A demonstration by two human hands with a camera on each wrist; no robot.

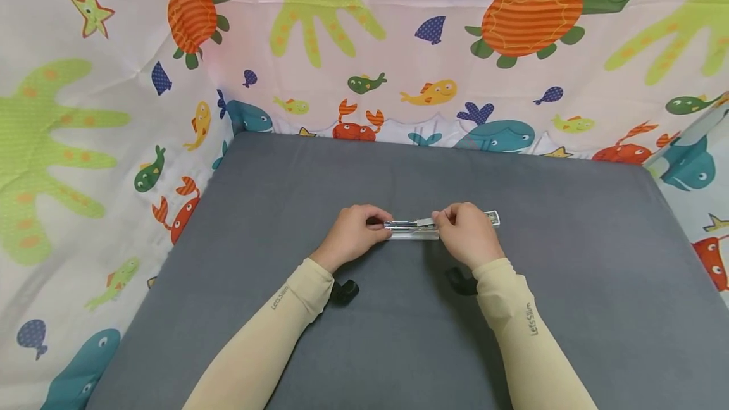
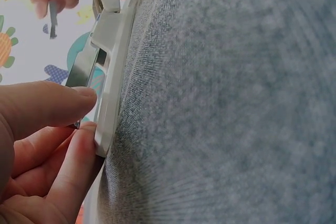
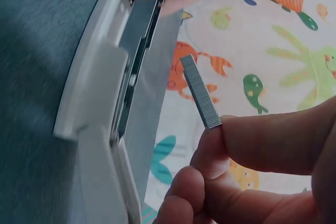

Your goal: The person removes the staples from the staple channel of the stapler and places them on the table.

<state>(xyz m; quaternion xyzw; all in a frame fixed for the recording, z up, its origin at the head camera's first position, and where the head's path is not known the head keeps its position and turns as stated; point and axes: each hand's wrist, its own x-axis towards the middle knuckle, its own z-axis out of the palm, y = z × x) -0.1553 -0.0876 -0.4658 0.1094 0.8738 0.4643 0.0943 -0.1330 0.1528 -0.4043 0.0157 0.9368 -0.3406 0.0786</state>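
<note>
A white stapler [image 1: 412, 236] lies on the grey table with its top cover [image 1: 493, 217] swung back to the right, so the metal staple channel [image 3: 137, 51] is exposed. My left hand [image 1: 353, 234] pinches the stapler's left end between thumb and fingers. In the left wrist view, the thumb [image 2: 63, 106] lies against the metal channel, above the white base [image 2: 108, 98]. My right hand [image 1: 469, 233] pinches a strip of staples [image 3: 200, 93] by one end between thumb and forefinger. The strip's free end points toward the channel, a short gap away from it.
The grey cloth-covered table [image 1: 285, 176] spreads around both hands. Behind and at the sides hangs a white curtain [image 1: 319, 81] printed with sea animals. Black wrist mounts [image 1: 345, 292] stick out below the sleeves.
</note>
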